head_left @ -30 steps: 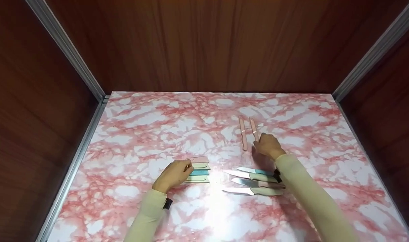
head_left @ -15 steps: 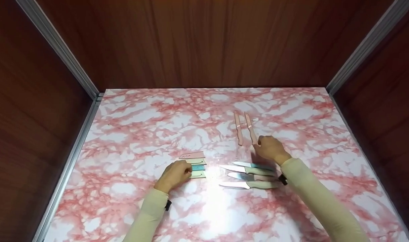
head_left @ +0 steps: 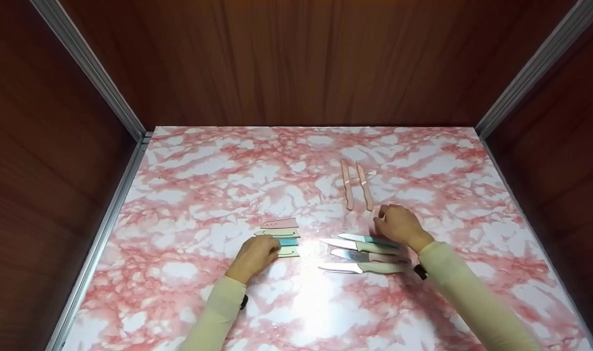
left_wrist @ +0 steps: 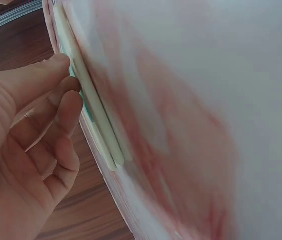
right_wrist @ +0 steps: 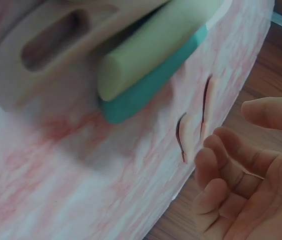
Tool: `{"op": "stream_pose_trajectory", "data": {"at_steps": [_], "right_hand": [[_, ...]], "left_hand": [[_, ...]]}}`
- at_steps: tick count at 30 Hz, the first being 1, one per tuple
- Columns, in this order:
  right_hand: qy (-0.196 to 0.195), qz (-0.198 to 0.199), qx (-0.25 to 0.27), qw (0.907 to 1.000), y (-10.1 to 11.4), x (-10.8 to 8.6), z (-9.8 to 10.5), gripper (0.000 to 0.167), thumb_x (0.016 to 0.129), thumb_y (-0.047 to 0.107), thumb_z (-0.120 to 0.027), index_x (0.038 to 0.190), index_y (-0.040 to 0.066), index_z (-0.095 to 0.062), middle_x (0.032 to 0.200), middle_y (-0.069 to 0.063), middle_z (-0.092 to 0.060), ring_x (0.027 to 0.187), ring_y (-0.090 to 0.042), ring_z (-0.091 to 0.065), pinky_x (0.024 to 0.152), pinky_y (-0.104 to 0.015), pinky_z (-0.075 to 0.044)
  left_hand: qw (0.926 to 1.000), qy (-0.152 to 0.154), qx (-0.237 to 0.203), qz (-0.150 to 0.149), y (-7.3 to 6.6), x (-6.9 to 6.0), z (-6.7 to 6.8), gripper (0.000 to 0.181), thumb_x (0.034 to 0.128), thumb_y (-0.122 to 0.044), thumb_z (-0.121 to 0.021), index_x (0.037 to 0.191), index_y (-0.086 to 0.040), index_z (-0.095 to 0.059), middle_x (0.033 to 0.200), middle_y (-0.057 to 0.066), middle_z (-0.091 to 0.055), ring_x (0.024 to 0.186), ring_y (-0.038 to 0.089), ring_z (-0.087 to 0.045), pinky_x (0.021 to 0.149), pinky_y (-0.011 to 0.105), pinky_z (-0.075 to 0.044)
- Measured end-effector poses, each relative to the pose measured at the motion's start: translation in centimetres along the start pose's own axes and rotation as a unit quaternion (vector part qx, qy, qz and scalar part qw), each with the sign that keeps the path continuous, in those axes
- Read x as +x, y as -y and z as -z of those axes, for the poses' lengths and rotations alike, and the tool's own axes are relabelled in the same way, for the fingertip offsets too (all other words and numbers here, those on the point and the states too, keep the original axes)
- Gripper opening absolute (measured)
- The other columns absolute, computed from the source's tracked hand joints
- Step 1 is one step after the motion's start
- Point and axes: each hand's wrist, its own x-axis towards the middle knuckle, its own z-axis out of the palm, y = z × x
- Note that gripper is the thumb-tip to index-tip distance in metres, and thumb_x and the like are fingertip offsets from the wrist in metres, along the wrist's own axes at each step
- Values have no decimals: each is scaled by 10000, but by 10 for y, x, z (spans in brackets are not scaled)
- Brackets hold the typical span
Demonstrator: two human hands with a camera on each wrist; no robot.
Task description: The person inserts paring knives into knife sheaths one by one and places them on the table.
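Two pink knives [head_left: 364, 185] side by side; we'd touch handles [head_left: 368, 199] only. Right hand [head_left: 400, 225]: thumb apart from fingers; left hand [head_left: 254, 254]: can't tell.

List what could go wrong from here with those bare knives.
The right hand is close to four bare-bladed knives; reaching past their handles could risk a cut. Those knives lie close together, so lifting one may drag another. The left hand is right at the flat covers and might nudge them askew.
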Motion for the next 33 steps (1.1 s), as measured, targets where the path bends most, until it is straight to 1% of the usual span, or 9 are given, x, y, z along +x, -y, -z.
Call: {"op": "stream_pose_trajectory", "data": {"at_steps": [3, 5, 10, 13, 15, 18, 20, 26, 33], "right_hand": [[124, 240, 77, 9996, -2, -2, -3, 165, 891, 188, -607, 871, 29, -643, 792, -102, -620, 669, -244, -577, 631, -437, -471], [235, 459, 143, 9986, -3, -5, -4, 130, 890, 179, -616, 856, 58, -650, 745, -51, -591, 619, -189, -539, 592, -395, -454], [418, 1229, 201, 9913, -6, -10, -8, 81, 869, 164, -672, 816, 105, -685, 712, 31, -573, 622, -118, -510, 590, -343, -445], [471, 1635, 132, 9853, -6, -14, -10, 71, 857, 155, -688, 801, 112, -691, 735, 49, -592, 660, -101, -527, 613, -332, -456], [485, 1766, 110, 9830, -6, -16, -11, 66, 848, 156, -695, 790, 123, -690, 741, 60, -587, 660, -92, -524, 609, -317, -454], [472, 1893, 50, 9808, -7, -19, -13, 49, 822, 154, -713, 784, 132, -692, 737, 68, -563, 651, -83, -503, 600, -299, -443], [486, 1918, 11, 9802, -7, -20, -14, 53, 804, 162, -731, 784, 132, -692, 732, 68, -547, 642, -81, -490, 594, -297, -436], [612, 1818, -74, 9814, -6, -22, -16, 82, 794, 186, -750, 800, 127, -695, 738, 67, -532, 640, -81, -474, 596, -296, -429], [603, 2040, -141, 9770, -5, -24, -19, 85, 800, 189, -741, 796, 118, -695, 731, 75, -525, 632, -78, -452, 579, -282, -410]], "left_hand": [[10000, -7, 6, 12, 0, 0, -1, 66, 813, -113, -725, 830, -123, -662, 813, -38, -595, 757, 137, -543, 709, 330, -453], [10000, -5, 33, 5, 0, 0, -2, 79, 808, -102, -726, 805, -124, -650, 797, -39, -588, 742, 135, -530, 694, 327, -447], [9999, 11, 96, 33, -1, 0, -3, 159, 800, -89, -725, 726, -142, -595, 722, -51, -529, 674, 125, -471, 633, 300, -411], [10000, 8, 74, 48, -1, -2, -3, 98, 803, -83, -722, 771, -135, -644, 731, -52, -534, 679, 120, -488, 640, 295, -425], [10000, 1, 70, 10, -2, -3, -4, 57, 809, -87, -718, 833, -122, -680, 760, -43, -550, 704, 129, -516, 661, 303, -447], [10000, 33, 78, -38, -3, -4, -3, 78, 811, -103, -718, 885, -112, -693, 803, -29, -564, 755, 151, -547, 702, 318, -466], [9999, 37, 85, -58, -4, -4, -1, 74, 808, -104, -716, 875, -111, -687, 819, -22, -569, 782, 168, -562, 720, 326, -471], [9999, 106, 127, -29, -4, -4, 1, 94, 798, -113, -726, 872, -117, -669, 851, -15, -587, 835, 195, -586, 741, 338, -478], [9994, 314, 77, 134, -6, -5, 0, 127, 801, -120, -732, 917, -118, -682, 844, -22, -551, 746, 144, -532, 690, 319, -461]]}}
